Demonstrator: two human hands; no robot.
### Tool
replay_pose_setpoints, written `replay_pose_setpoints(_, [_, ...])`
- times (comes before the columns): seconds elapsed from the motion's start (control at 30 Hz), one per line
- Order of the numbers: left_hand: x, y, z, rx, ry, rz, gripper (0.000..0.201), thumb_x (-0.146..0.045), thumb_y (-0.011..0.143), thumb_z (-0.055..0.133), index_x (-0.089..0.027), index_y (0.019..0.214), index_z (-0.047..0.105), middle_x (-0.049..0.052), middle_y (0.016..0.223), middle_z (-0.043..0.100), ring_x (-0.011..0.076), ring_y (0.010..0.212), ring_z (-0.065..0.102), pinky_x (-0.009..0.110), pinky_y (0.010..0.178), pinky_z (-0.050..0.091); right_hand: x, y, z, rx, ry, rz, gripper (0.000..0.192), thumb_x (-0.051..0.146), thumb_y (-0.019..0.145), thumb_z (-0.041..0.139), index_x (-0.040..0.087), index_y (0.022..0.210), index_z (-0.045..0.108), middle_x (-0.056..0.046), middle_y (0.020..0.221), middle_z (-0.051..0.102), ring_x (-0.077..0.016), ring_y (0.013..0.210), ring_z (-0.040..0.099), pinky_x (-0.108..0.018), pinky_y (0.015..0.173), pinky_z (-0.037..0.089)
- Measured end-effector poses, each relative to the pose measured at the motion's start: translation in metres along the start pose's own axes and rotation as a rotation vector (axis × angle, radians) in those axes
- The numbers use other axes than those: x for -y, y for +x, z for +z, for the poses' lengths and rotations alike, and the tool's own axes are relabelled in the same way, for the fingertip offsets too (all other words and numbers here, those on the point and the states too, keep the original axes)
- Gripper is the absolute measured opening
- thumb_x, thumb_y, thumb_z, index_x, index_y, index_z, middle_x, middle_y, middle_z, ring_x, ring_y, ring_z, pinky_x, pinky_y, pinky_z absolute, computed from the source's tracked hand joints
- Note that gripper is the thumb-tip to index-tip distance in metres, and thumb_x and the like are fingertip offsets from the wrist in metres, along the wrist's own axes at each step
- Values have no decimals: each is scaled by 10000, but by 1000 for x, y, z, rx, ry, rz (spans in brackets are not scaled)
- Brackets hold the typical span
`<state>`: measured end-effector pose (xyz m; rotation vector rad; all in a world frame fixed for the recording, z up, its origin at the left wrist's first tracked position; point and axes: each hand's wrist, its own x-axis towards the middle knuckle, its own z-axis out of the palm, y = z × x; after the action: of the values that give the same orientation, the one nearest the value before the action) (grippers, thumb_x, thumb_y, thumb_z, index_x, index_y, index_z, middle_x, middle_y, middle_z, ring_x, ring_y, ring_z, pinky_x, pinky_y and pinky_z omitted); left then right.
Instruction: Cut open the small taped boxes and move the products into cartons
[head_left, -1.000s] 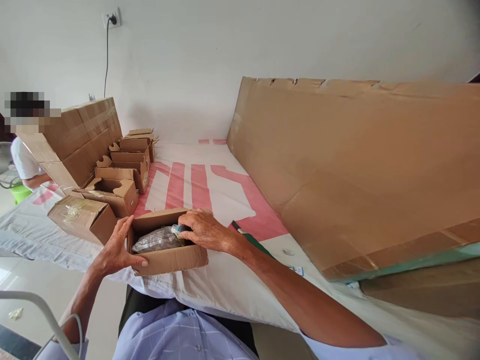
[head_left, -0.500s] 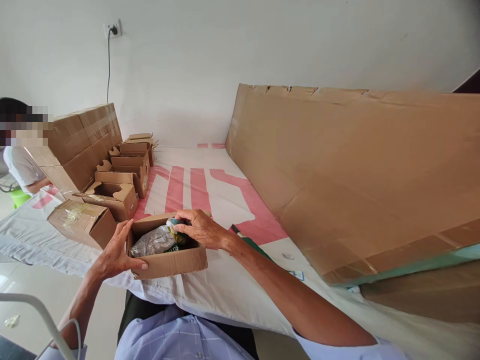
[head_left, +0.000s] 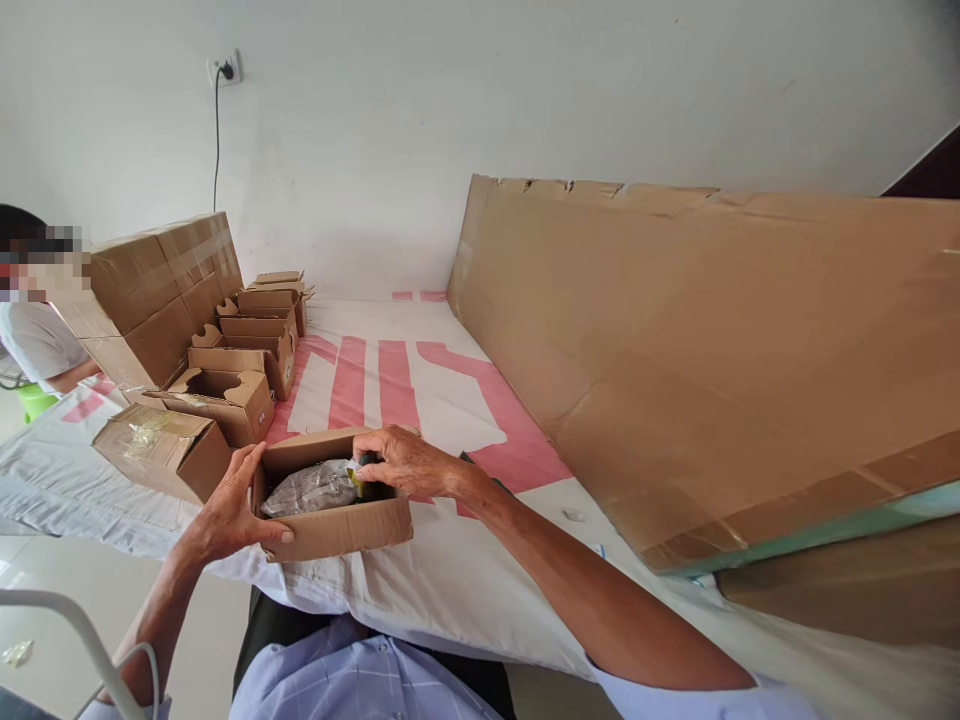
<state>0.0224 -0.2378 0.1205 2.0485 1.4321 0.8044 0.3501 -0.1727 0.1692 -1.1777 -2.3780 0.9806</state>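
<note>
An open cardboard box (head_left: pixel 337 532) lies at the near edge of the cloth-covered table. My left hand (head_left: pixel 234 508) grips its left end, the thumb over the front wall and the fingers along the end. Inside lies something wrapped in clear, crinkled plastic (head_left: pixel 311 488); what the wrapping holds is hard to make out. My right hand (head_left: pixel 397 460) reaches down into the box's right half. Its fingers are pinched on a small yellow and dark green item (head_left: pixel 363 480), mostly hidden by the hand, so I cannot tell its kind.
To the left stand a taped carton (head_left: pixel 161 440), a row of open small boxes (head_left: pixel 247 400) and a stack of larger cartons (head_left: pixel 161 290). A big cardboard sheet (head_left: pixel 712 370) leans along the right. A person (head_left: pixel 41 340) sits at far left. A white curved tube (head_left: pixel 67 605) is near my left arm.
My right hand has pushed the small item lower and a little right into the box. More of the item is now hidden. My left hand keeps its grip.
</note>
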Motion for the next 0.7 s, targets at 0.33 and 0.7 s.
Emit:
replay_pose_setpoints(0.33, [-5,1,-1,21,10,-24,1333,-645,607,986,-239,1714,365,188,1665,403,478,1540,436,667,1270,400,18,7,-1,-160,250,-213,115,311,890,641,214,830,653,43,757,605,-145,721,504,-283,692,364])
replay_pose_setpoints(0.7, [-9,8,-2,52,2,-41,1368,-692,572,991,-219,1705,389,223,1666,411,485,1551,431,656,1287,377,76,15,-51,-298,314,-513,106,256,919,630,208,825,618,25,795,635,-134,738,518,-275,700,399])
